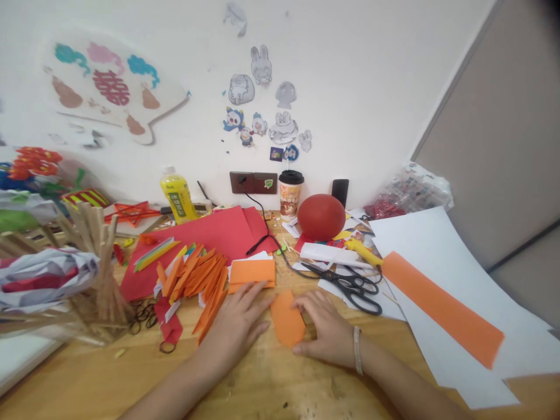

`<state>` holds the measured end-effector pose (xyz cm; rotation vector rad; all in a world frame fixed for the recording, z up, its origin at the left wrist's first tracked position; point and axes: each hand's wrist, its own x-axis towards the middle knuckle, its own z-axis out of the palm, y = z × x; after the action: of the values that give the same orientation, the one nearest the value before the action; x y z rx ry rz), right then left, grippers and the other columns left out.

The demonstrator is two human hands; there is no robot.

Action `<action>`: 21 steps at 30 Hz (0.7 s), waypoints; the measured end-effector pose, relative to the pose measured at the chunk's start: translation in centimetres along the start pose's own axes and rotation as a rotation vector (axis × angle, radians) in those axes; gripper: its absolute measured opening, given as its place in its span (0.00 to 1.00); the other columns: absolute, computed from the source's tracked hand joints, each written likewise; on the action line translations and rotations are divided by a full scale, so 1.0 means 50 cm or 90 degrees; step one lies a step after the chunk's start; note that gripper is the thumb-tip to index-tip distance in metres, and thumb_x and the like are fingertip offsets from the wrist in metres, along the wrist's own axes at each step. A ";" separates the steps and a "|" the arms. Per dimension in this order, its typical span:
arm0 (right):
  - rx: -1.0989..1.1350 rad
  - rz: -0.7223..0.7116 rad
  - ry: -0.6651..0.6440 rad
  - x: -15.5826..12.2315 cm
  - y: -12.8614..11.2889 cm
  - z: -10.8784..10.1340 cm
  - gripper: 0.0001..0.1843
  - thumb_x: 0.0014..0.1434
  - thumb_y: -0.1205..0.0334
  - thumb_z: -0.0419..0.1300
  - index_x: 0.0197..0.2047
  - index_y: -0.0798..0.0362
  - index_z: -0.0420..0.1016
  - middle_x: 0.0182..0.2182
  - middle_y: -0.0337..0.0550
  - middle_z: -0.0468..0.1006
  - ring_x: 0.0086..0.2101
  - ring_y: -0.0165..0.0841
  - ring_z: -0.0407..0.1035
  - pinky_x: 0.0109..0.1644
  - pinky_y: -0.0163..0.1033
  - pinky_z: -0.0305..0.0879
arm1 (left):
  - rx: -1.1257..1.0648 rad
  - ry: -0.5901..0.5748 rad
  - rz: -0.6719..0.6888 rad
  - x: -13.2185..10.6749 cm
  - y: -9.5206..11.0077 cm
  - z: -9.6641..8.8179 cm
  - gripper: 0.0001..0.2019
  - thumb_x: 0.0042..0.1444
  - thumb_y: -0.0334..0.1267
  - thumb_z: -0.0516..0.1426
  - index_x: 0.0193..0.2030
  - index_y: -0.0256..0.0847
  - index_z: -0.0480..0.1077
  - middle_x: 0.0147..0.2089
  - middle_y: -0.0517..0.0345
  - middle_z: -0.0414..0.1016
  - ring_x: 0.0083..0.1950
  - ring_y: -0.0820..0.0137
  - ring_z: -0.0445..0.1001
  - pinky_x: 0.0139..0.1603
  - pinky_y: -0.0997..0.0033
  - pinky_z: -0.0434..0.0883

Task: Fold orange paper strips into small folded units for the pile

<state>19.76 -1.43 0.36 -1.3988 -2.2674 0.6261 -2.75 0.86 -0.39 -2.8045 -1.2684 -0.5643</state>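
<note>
A small piece of orange paper [287, 321] with angled corners lies on the table between my two hands. My right hand [324, 326] is curved at its right side, index finger on the upper right edge and thumb by the lower right corner. Stretched out flat, my left hand [238, 321] has its index fingertip at the paper's upper left edge. Its other fingertips reach the lower edge of a stack of orange paper [252, 273]. To the left is a pile of folded orange paper strips [192, 274].
Black scissors [350, 283] lie behind my right hand, near a red balloon [321, 216] and a lidded paper cup [290, 195]. White sheets [420, 251] carry an orange strip [441, 309] at right. Wooden sticks [105, 274] stand at left, before a yellow bottle [178, 195].
</note>
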 end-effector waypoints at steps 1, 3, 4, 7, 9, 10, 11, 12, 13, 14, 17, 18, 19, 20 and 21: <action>-0.002 0.000 -0.003 0.000 0.008 -0.009 0.31 0.37 0.60 0.69 0.45 0.52 0.64 0.41 0.42 0.67 0.42 0.38 0.59 0.46 0.42 0.56 | 0.019 -0.010 0.039 0.000 -0.003 -0.002 0.16 0.57 0.34 0.53 0.53 0.46 0.66 0.62 0.50 0.60 0.60 0.55 0.58 0.53 0.51 0.63; -0.006 0.021 0.025 0.002 0.024 -0.025 0.31 0.37 0.62 0.69 0.46 0.52 0.64 0.42 0.43 0.67 0.43 0.39 0.59 0.47 0.43 0.56 | 0.054 -0.018 0.088 0.000 -0.003 -0.010 0.12 0.59 0.33 0.51 0.48 0.44 0.69 0.62 0.50 0.60 0.60 0.54 0.58 0.53 0.49 0.62; -0.004 0.031 0.043 0.004 0.032 -0.031 0.30 0.39 0.64 0.68 0.46 0.52 0.64 0.42 0.43 0.67 0.44 0.39 0.59 0.47 0.43 0.57 | 0.066 -0.016 0.103 -0.001 -0.002 -0.015 0.11 0.60 0.34 0.50 0.47 0.43 0.70 0.61 0.49 0.61 0.59 0.54 0.59 0.54 0.48 0.62; -0.004 0.053 0.106 0.013 0.056 -0.034 0.20 0.45 0.72 0.61 0.43 0.53 0.65 0.39 0.43 0.68 0.42 0.38 0.60 0.47 0.42 0.58 | 0.052 -0.010 0.176 -0.002 0.005 -0.027 0.11 0.62 0.33 0.48 0.46 0.40 0.69 0.54 0.48 0.69 0.54 0.58 0.65 0.53 0.53 0.64; -0.019 0.052 0.138 0.018 0.066 -0.028 0.17 0.47 0.74 0.58 0.41 0.54 0.66 0.38 0.44 0.69 0.41 0.38 0.60 0.46 0.42 0.59 | 0.009 -0.018 0.239 -0.004 0.012 -0.029 0.11 0.63 0.31 0.46 0.46 0.40 0.68 0.47 0.51 0.73 0.49 0.63 0.67 0.52 0.60 0.65; -0.032 0.047 0.152 0.019 0.068 -0.026 0.16 0.47 0.74 0.58 0.41 0.55 0.66 0.38 0.45 0.69 0.41 0.38 0.60 0.46 0.43 0.59 | -0.013 -0.015 0.264 -0.005 0.016 -0.027 0.11 0.64 0.31 0.45 0.45 0.40 0.68 0.45 0.52 0.74 0.47 0.65 0.68 0.50 0.63 0.66; -0.048 0.039 0.167 0.019 0.067 -0.024 0.15 0.48 0.74 0.58 0.41 0.56 0.66 0.38 0.46 0.69 0.41 0.39 0.60 0.46 0.44 0.59 | -0.030 -0.005 0.277 -0.006 0.021 -0.022 0.12 0.64 0.31 0.44 0.43 0.40 0.68 0.42 0.53 0.74 0.44 0.66 0.69 0.47 0.65 0.67; -0.063 0.029 0.186 0.017 0.064 -0.023 0.14 0.49 0.74 0.58 0.41 0.56 0.67 0.38 0.47 0.69 0.41 0.39 0.60 0.46 0.44 0.59 | -0.040 0.008 0.280 -0.009 0.027 -0.016 0.13 0.65 0.31 0.43 0.42 0.40 0.68 0.39 0.53 0.74 0.41 0.67 0.70 0.44 0.66 0.68; -0.077 0.017 0.209 0.015 0.058 -0.024 0.12 0.50 0.73 0.57 0.40 0.56 0.67 0.38 0.48 0.70 0.41 0.40 0.60 0.45 0.45 0.59 | -0.045 0.026 0.274 -0.011 0.034 -0.009 0.14 0.65 0.31 0.42 0.40 0.40 0.68 0.37 0.53 0.74 0.39 0.67 0.70 0.41 0.67 0.69; -0.088 -0.003 0.226 0.012 0.051 -0.024 0.10 0.52 0.72 0.56 0.40 0.56 0.67 0.37 0.48 0.70 0.40 0.39 0.61 0.44 0.45 0.59 | -0.050 0.048 0.257 -0.014 0.042 -0.001 0.14 0.65 0.31 0.41 0.39 0.40 0.68 0.34 0.54 0.74 0.36 0.67 0.70 0.38 0.68 0.69; -0.090 -0.134 0.179 0.001 0.019 -0.021 0.06 0.57 0.63 0.56 0.39 0.53 0.68 0.33 0.44 0.72 0.36 0.37 0.63 0.41 0.42 0.59 | -0.103 0.087 0.172 -0.023 0.065 0.016 0.12 0.64 0.31 0.43 0.37 0.40 0.67 0.30 0.55 0.72 0.32 0.68 0.70 0.32 0.71 0.70; -0.094 -0.191 0.126 -0.002 0.009 -0.016 0.08 0.55 0.59 0.58 0.39 0.51 0.69 0.32 0.42 0.73 0.34 0.36 0.63 0.39 0.41 0.58 | -0.137 0.091 0.151 -0.025 0.072 0.018 0.11 0.63 0.31 0.44 0.37 0.40 0.67 0.30 0.56 0.72 0.32 0.69 0.71 0.32 0.72 0.70; -0.112 -0.231 0.083 -0.003 0.001 -0.009 0.10 0.53 0.57 0.60 0.39 0.50 0.69 0.32 0.42 0.74 0.34 0.36 0.63 0.38 0.41 0.58 | -0.171 0.091 0.135 -0.026 0.077 0.018 0.10 0.62 0.30 0.45 0.37 0.40 0.67 0.31 0.56 0.72 0.32 0.69 0.71 0.33 0.73 0.71; -0.142 -0.253 0.066 -0.003 -0.004 0.000 0.11 0.52 0.56 0.61 0.37 0.50 0.70 0.32 0.42 0.74 0.35 0.37 0.63 0.37 0.41 0.57 | -0.202 0.087 0.125 -0.026 0.079 0.017 0.10 0.61 0.29 0.46 0.38 0.41 0.67 0.31 0.56 0.73 0.32 0.70 0.72 0.34 0.74 0.72; -0.173 -0.247 0.057 -0.002 -0.008 0.010 0.09 0.52 0.57 0.61 0.35 0.51 0.70 0.32 0.42 0.74 0.35 0.37 0.63 0.37 0.41 0.57 | -0.225 0.085 0.119 -0.026 0.080 0.015 0.10 0.59 0.28 0.46 0.39 0.41 0.67 0.33 0.56 0.74 0.34 0.71 0.73 0.36 0.75 0.72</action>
<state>19.26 -1.73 0.16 -1.0223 -2.5224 0.1323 -0.39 -2.65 -0.97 -3.0497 -0.9507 -1.0328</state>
